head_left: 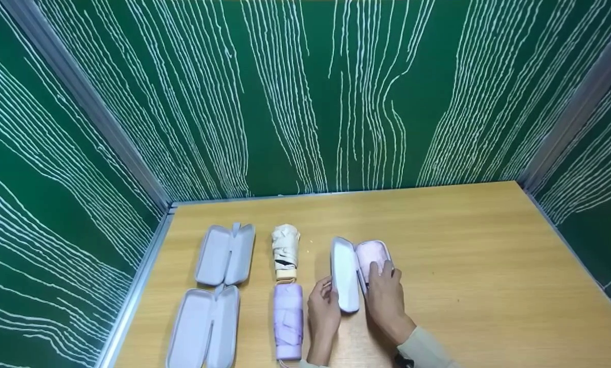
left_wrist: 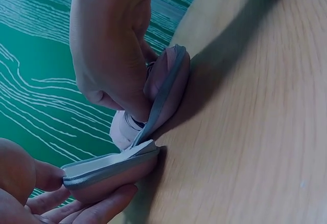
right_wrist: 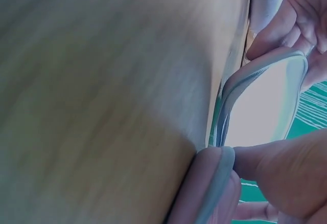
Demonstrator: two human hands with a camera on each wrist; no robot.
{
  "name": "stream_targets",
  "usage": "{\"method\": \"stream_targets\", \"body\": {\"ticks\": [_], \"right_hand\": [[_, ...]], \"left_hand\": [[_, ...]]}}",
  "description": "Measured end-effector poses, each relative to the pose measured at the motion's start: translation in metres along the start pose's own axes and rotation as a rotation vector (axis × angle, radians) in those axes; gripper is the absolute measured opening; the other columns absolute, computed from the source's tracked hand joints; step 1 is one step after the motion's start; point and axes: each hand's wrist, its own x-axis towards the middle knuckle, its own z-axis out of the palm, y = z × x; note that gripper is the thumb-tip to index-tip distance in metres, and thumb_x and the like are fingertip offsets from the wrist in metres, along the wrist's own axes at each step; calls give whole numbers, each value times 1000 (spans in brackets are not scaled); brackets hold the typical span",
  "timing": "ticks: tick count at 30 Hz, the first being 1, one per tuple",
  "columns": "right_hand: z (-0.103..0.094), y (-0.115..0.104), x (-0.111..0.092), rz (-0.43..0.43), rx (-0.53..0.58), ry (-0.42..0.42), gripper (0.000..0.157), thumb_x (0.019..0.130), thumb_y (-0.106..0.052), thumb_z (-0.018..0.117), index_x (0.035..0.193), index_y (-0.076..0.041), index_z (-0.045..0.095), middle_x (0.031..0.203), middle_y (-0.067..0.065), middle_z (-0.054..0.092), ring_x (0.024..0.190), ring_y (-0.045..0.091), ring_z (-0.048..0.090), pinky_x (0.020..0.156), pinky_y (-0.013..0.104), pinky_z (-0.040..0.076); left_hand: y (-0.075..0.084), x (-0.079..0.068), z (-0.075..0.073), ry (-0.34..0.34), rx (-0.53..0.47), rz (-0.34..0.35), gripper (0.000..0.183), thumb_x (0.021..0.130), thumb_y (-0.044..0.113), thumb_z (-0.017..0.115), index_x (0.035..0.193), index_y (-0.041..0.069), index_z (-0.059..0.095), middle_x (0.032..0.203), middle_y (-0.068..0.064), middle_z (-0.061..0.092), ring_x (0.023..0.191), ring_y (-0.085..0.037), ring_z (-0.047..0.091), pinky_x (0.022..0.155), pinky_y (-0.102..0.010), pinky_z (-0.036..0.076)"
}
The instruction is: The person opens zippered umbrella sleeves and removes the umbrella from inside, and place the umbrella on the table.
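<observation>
A hinged case (head_left: 345,276) lies open on the table with its lid raised on the left. My left hand (head_left: 324,308) holds that lid by its near left edge, thumb on one side and fingers beneath, as the left wrist view shows. In the other half lies a pink folded umbrella (head_left: 371,254). My right hand (head_left: 385,296) grips the umbrella's near part from above, fingers curled over it inside the case; the hand hides that end. In the right wrist view the right thumb (right_wrist: 250,161) lies at the case's rim.
Left of the hands, a cream folded umbrella (head_left: 285,250) and a purple folded umbrella (head_left: 288,319) lie in line. Farther left are two more open cases, a far one (head_left: 215,255) and a near one (head_left: 190,327). Green walls (head_left: 279,102) border the wooden table (head_left: 489,266).
</observation>
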Motion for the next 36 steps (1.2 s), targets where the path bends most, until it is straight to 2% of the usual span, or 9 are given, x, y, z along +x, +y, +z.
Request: {"method": "stream_targets", "body": {"ticks": [8, 15, 22, 29, 36], "right_hand": [[0, 4, 1, -6, 5, -13, 63, 58, -4, 78, 113, 10, 51, 93, 29, 47, 70, 43, 51, 47, 43, 48], [-2, 3, 6, -7, -9, -35, 58, 63, -2, 73, 115, 11, 51, 92, 29, 48, 67, 43, 51, 48, 45, 48], [-4, 5, 7, 4, -2, -52, 71, 56, -9, 81, 117, 11, 50, 91, 28, 49, 68, 40, 52, 45, 44, 48], [-5, 7, 5, 24, 84, -72, 63, 62, 0, 75, 120, 8, 54, 100, 25, 50, 75, 40, 53, 44, 46, 48], [-8, 11, 6, 16, 125, -82, 66, 58, 1, 76, 118, 7, 51, 97, 25, 47, 63, 39, 51, 41, 45, 46]], "left_hand": [[0, -2, 0, -11, -5, 36, 26, 85, -3, 56, 110, 2, 62, 97, -8, 68, 86, -17, 64, 76, -28, 52], [-1, -2, 2, -11, -41, 68, 27, 84, -7, 56, 109, 0, 62, 96, -9, 68, 85, -18, 64, 75, -27, 52], [2, -3, 1, -23, -24, 72, 26, 85, -5, 56, 110, -1, 61, 97, -12, 67, 86, -18, 64, 76, -26, 52], [3, -2, 2, -21, -16, 79, 26, 85, -5, 56, 110, 0, 61, 97, -13, 67, 87, -20, 65, 75, -26, 52], [5, -2, 4, -22, -2, 73, 25, 85, -4, 57, 109, 1, 62, 95, -9, 67, 84, -16, 64, 74, -25, 52]]}}
